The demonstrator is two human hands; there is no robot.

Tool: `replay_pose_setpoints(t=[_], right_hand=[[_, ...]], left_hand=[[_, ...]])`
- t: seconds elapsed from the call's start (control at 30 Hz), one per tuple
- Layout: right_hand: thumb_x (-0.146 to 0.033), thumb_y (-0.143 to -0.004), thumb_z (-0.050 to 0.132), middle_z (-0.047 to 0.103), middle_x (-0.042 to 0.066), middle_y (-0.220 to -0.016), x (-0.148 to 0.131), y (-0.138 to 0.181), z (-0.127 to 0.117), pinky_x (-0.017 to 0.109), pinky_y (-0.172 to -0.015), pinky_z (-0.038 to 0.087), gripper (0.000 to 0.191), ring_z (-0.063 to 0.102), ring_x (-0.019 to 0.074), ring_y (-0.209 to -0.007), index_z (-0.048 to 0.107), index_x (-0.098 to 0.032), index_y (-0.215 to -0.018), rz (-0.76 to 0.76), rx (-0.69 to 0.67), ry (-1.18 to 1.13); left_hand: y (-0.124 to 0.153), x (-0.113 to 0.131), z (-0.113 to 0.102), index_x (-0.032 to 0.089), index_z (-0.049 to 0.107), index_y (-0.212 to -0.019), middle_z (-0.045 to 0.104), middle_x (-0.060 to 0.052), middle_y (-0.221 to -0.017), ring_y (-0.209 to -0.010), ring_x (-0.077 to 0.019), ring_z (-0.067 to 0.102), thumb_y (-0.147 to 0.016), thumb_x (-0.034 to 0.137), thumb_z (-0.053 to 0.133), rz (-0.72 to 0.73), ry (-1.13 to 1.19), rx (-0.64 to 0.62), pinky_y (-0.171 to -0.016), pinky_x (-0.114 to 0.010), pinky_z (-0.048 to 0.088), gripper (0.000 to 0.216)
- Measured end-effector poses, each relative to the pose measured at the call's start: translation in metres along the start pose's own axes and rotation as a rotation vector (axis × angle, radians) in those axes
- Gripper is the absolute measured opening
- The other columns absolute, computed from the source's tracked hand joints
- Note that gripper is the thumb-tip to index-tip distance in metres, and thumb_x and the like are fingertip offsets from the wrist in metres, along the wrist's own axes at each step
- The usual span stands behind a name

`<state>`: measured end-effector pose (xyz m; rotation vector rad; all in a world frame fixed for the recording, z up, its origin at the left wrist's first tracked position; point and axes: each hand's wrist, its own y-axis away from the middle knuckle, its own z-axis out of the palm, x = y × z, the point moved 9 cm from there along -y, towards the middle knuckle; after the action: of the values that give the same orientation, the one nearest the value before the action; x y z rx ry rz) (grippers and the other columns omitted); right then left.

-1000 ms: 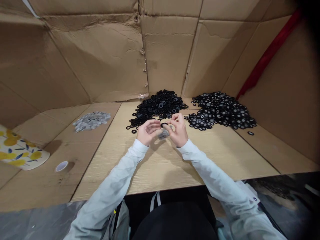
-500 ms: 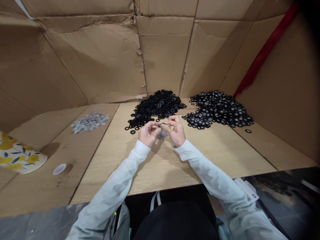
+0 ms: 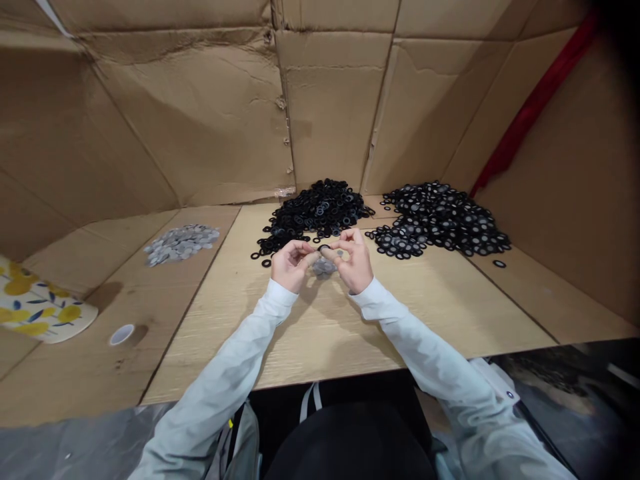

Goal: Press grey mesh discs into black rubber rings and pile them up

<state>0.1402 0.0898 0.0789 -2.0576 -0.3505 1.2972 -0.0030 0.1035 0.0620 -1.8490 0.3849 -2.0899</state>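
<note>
Between the fingertips of both hands is a small black ring, held above the board. My left hand pinches its left side, and my right hand grips it from the right. Whether a disc sits inside the ring is too small to tell. Just below the fingers lies a little heap of grey discs, partly hidden by the hands. Behind them rises a pile of black rings. To the right spreads a pile of black rings with pale centres.
A larger heap of grey discs lies on cardboard at the left. Near the left edge are a white round cap-like piece and a yellow-flowered cylinder. One stray ring lies at right. Cardboard walls enclose the back and sides.
My left hand has shifted slightly to the left, and the black ring shows more clearly between the fingertips. More of the small disc heap below is visible. The view has moved a little.
</note>
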Motion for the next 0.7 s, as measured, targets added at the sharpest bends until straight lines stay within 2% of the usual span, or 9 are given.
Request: replay_pose_setpoints(t=[0.17,0.3,0.4,0.5,0.57,0.63,0.7], right_hand=[[-0.028,-0.064,0.059,0.038,0.002,-0.076,0.001,-0.001,0.0,0.034,-0.075,0.037,0.009,0.042,0.0159,-0.078,0.062,-0.02,-0.063,0.003,0.012,-0.005],[-0.029,-0.065,0.058,0.04,0.002,-0.077,0.001,-0.003,0.006,0.034,-0.076,0.036,0.01,0.043,0.0163,-0.079,0.061,-0.02,-0.065,-0.007,-0.072,0.007],[-0.029,-0.069,0.054,0.041,0.002,-0.077,-0.004,-0.001,0.009,0.035,-0.073,0.035,0.012,0.043,0.017,-0.079,0.061,-0.019,-0.068,-0.05,-0.125,0.099],[-0.026,-0.071,0.051,0.043,0.004,-0.08,-0.014,0.001,0.006,0.036,-0.072,0.033,0.013,0.042,0.0184,-0.081,0.061,-0.018,-0.068,-0.134,-0.115,0.265],[-0.021,-0.072,0.049,0.043,0.006,-0.082,-0.021,0.004,0.006,0.037,-0.073,0.03,0.012,0.04,0.0198,-0.084,0.06,-0.018,-0.07,-0.206,-0.107,0.386],[-0.015,-0.071,0.047,0.044,0.007,-0.087,-0.027,0.007,0.009,0.037,-0.073,0.029,0.013,0.037,0.0211,-0.088,0.06,-0.017,-0.074,-0.288,-0.129,0.48],[-0.011,-0.071,0.044,0.044,0.009,-0.093,-0.033,0.01,0.015,0.037,-0.075,0.027,0.017,0.035,0.0222,-0.092,0.058,-0.017,-0.078,-0.375,-0.177,0.538]], left_hand=[[0.001,0.0,0.001,0.014,0.053,-0.062,0.057,0.001,-0.061,-0.059,-0.0091,0.053,-0.052,0.017,0.066,0.013,-0.015,0.0,-0.062,-0.023,0.044,0.016],[0.002,0.0,-0.002,0.015,0.051,-0.064,0.057,0.001,-0.062,-0.062,-0.0097,0.055,-0.055,0.017,0.065,0.042,-0.005,0.049,-0.065,-0.025,0.045,0.016],[0.003,-0.001,-0.003,0.015,0.052,-0.066,0.059,0.0,-0.065,-0.064,-0.011,0.057,-0.055,0.018,0.065,0.042,-0.03,0.053,-0.068,-0.027,0.045,0.017],[0.002,-0.001,0.002,0.015,0.055,-0.07,0.062,-0.003,-0.07,-0.069,-0.0132,0.058,-0.058,0.019,0.063,0.039,-0.068,-0.02,-0.072,-0.029,0.046,0.015],[0.001,-0.004,0.008,0.014,0.058,-0.075,0.063,-0.005,-0.077,-0.073,-0.0147,0.059,-0.059,0.019,0.061,0.009,-0.098,-0.123,-0.075,-0.031,0.046,0.017],[0.0,-0.007,0.014,0.013,0.059,-0.083,0.064,-0.007,-0.083,-0.076,-0.016,0.06,-0.058,0.019,0.061,-0.028,-0.132,-0.228,-0.076,-0.032,0.046,0.025],[-0.002,-0.009,0.015,0.014,0.058,-0.093,0.064,-0.008,-0.088,-0.08,-0.0172,0.059,-0.057,0.019,0.063,-0.033,-0.171,-0.282,-0.077,-0.032,0.046,0.037]])
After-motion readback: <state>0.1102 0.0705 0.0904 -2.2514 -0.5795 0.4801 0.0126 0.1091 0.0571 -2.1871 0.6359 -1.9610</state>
